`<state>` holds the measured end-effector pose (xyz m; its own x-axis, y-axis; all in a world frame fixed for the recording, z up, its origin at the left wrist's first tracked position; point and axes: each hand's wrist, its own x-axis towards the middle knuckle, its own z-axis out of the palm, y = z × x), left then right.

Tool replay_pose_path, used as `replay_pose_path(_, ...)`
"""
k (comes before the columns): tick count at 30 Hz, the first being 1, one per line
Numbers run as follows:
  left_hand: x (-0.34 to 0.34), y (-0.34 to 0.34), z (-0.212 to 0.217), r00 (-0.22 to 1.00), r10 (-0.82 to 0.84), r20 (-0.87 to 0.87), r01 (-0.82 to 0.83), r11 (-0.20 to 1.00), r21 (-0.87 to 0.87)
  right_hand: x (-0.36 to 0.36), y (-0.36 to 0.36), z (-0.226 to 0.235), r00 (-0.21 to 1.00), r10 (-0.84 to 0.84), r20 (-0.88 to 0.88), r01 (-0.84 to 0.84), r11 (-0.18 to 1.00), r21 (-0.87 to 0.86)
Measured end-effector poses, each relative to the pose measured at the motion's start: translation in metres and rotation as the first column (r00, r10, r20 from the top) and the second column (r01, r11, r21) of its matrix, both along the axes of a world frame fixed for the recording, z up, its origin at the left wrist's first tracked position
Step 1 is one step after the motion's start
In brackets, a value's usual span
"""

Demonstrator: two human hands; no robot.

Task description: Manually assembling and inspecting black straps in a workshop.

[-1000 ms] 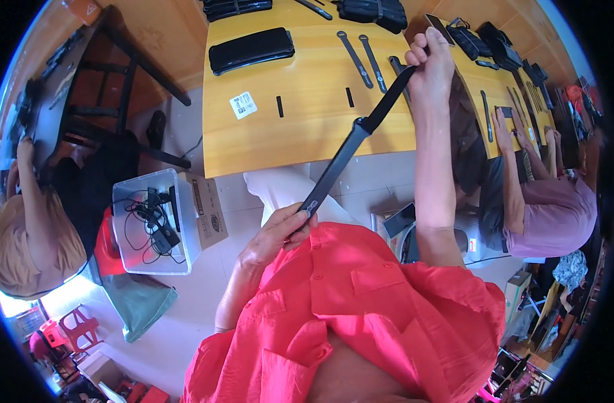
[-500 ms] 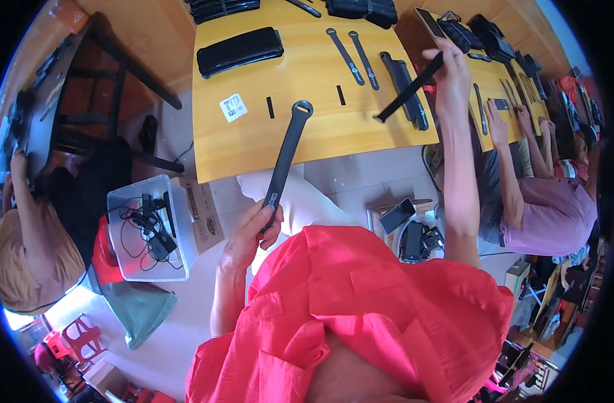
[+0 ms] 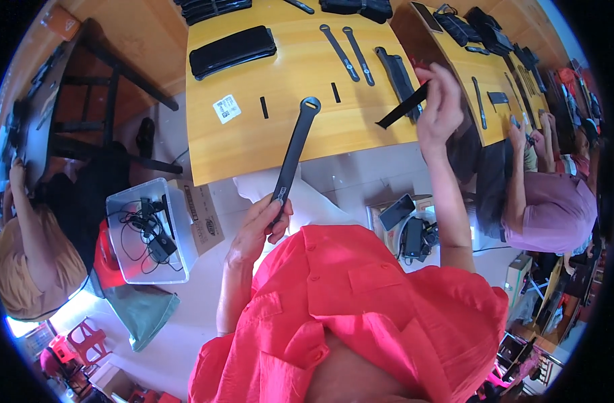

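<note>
A long flat black strap (image 3: pixel 297 148) with an oval eyelet at its far end is gripped near its lower end by my left hand (image 3: pixel 260 225), just in front of the table. My right hand (image 3: pixel 441 111) pinches one end of a thin black strip (image 3: pixel 402 109), whose free end hangs over the table's right part. Two more eyelet straps (image 3: pixel 348 54) lie side by side on the tabletop. Beside my right hand rests a stack of black straps (image 3: pixel 393 74), partly hidden. Two short black strips (image 3: pixel 264 107) and a white printed label (image 3: pixel 227 108) lie nearer the front edge.
The yellow wooden table (image 3: pixel 280 144) carries a black stack (image 3: pixel 233 52) at left and bundles (image 3: pixel 357 9) at the back. A clear bin (image 3: pixel 179 275) of cables stands on the floor at left. Co-workers sit on both sides, one in a purple shirt (image 3: pixel 552 211).
My right hand has come lower and slightly left, its fingers more raised, the strip tilting flatter. The strap in my left hand has shifted slightly right. The view has shifted a little.
</note>
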<state>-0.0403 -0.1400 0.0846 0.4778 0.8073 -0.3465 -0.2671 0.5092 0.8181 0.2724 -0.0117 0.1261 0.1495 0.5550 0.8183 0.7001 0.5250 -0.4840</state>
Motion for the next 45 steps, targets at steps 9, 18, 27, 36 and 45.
replay_pose_path(9,-0.005,-0.002,-0.006,0.999,0.041,-0.022,-0.042,0.999,-0.026,-0.007,-0.067,-0.116,0.769,0.342,0.540,-0.204,0.932,-0.301)
replay_pose_path(18,0.003,0.002,-0.003,0.999,0.032,-0.010,-0.032,0.999,-0.037,-0.015,-0.058,-0.127,0.793,0.401,0.458,-0.241,0.898,-0.369)
replay_pose_path(27,0.001,0.000,-0.011,0.999,0.040,-0.007,-0.041,0.998,-0.040,-0.013,-0.063,-0.123,0.786,0.448,0.426,-0.254,0.863,-0.437)
replay_pose_path(36,0.001,0.003,-0.014,0.998,0.049,0.040,-0.047,0.998,-0.039,-0.013,-0.070,-0.101,0.820,0.349,0.454,-0.158,0.900,-0.406)
replay_pose_path(45,0.030,0.017,0.000,0.943,0.244,0.228,-0.211,0.965,-0.159,-0.072,-0.084,-0.044,0.919,0.381,0.100,-0.311,0.858,-0.409)
